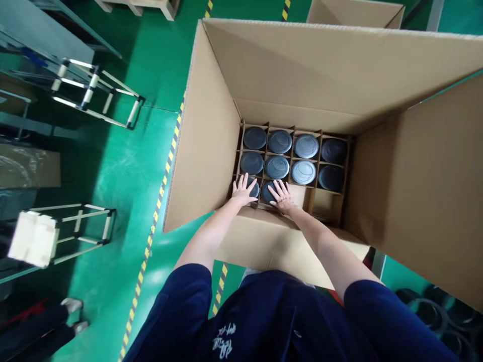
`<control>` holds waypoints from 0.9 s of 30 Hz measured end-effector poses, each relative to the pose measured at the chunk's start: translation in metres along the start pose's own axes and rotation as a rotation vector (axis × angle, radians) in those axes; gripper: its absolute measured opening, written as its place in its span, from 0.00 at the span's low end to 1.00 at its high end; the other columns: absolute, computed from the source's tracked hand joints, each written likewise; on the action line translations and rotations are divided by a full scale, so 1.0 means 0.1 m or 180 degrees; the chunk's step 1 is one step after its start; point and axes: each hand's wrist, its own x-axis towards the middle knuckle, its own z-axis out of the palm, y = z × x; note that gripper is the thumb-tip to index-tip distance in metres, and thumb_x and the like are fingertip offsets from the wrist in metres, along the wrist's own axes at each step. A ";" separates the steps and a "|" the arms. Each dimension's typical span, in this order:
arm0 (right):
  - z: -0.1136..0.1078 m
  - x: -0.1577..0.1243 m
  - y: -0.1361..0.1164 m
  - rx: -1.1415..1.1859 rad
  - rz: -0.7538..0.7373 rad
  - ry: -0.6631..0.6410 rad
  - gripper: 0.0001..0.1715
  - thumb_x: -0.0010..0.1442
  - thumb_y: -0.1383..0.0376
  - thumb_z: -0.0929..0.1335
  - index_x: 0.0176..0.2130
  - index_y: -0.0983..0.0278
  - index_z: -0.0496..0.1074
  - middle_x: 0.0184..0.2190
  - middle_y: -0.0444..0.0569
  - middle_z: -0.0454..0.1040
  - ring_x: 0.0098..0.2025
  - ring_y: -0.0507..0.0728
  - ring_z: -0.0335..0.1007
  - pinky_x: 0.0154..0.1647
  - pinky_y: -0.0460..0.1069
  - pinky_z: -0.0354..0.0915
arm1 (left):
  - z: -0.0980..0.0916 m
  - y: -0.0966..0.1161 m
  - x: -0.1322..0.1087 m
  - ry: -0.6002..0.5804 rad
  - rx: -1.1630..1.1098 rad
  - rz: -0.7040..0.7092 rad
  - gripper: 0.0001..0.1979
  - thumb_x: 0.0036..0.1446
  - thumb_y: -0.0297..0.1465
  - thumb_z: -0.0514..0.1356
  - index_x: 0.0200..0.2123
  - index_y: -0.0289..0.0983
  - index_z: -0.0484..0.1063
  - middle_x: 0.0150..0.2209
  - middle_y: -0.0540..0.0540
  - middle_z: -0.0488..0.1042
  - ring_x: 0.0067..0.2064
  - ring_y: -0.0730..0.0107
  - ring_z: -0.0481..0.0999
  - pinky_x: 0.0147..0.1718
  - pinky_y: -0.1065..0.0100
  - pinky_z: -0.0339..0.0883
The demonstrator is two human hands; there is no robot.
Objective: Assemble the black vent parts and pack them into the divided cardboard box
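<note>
In front of me a big cardboard box stands with its flaps up, and a cardboard divider splits its inside into cells. Several round dark lidded containers fill the two far rows and two cells of the near row. My left hand lies with fingers spread on the near-left container. My right hand rests, fingers spread, on the container beside it. To the right of that hand, two near-row cells show no container.
Stools of white pipe stand at the left on the green floor, beyond a yellow-black floor stripe. Another person's legs show at lower left. Dark round rings sit at lower right. Another carton stands behind the box.
</note>
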 end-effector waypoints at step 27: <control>-0.41 -3.15 0.06 0.2294 0.1588 0.2410 0.19 0.74 0.60 0.62 0.57 0.63 0.75 0.57 0.52 0.78 0.57 0.56 0.75 0.59 0.49 0.69 | -0.61 1.00 0.02 0.1774 -0.0868 -0.0065 0.53 0.55 0.49 0.57 0.71 0.16 0.47 0.68 0.11 0.54 0.71 0.24 0.55 0.66 0.34 0.54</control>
